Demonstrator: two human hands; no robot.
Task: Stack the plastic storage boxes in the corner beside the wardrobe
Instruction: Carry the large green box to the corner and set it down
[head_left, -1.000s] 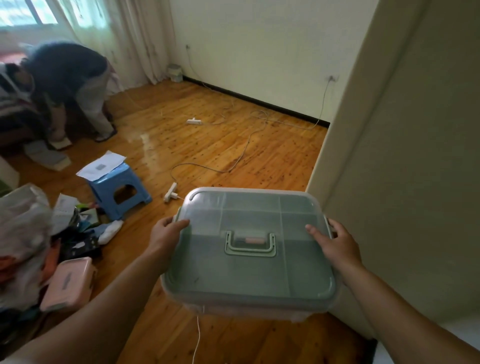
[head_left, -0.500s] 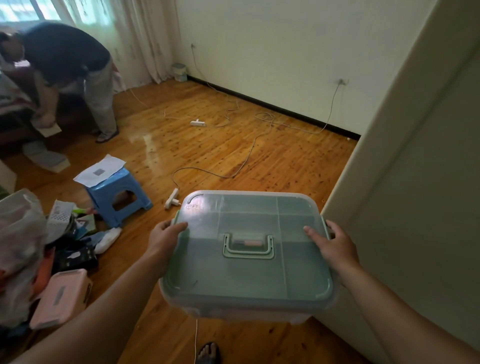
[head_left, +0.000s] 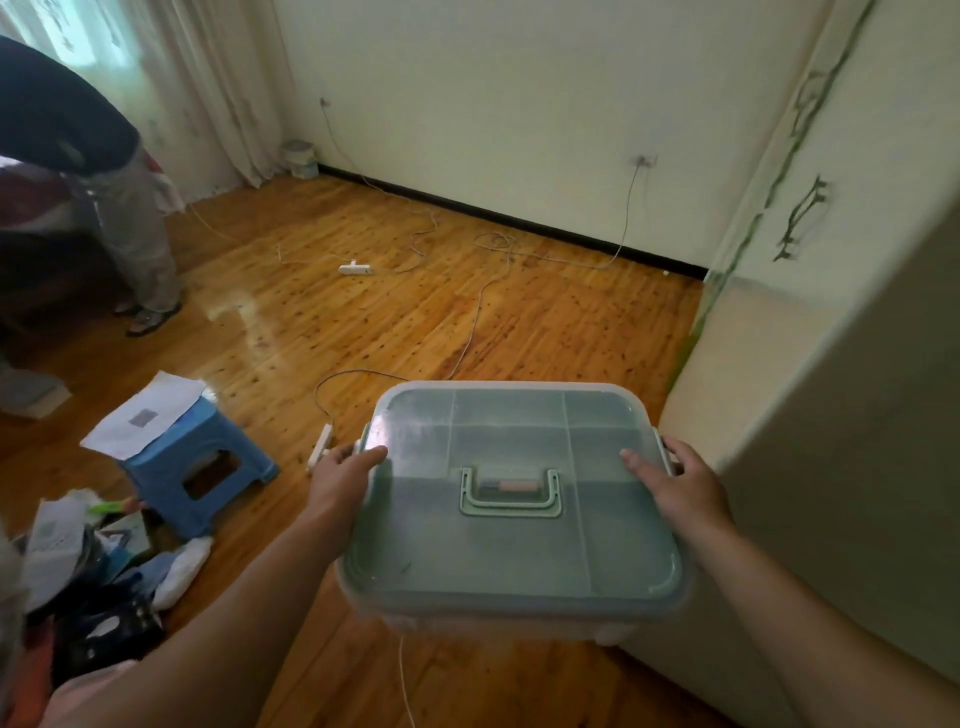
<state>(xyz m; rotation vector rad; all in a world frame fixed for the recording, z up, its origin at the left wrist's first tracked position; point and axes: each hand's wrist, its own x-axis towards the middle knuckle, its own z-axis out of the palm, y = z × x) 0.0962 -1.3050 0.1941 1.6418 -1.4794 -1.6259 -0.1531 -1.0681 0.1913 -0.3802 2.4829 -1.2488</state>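
Note:
A clear plastic storage box with a pale green lid (head_left: 511, 545) and a flat green handle is carried level in front of me, above the wooden floor. My left hand (head_left: 340, 480) grips its left side with the thumb lying on the lid. My right hand (head_left: 680, 486) grips the right side the same way. The cream wardrobe (head_left: 810, 395) stands just right of the box. The corner (head_left: 691, 275) where the wardrobe meets the back wall lies ahead of the box.
White cables and power strips (head_left: 356, 268) trail over the floor ahead. A blue stool (head_left: 192, 457) with paper on it stands at the left, beside a pile of bags and clutter (head_left: 88, 582). Another person (head_left: 104, 182) stands at far left.
I have stepped forward with the box, so the back wall and the wardrobe corner are nearer. Both hands keep the same grip. The other person has straightened somewhat.

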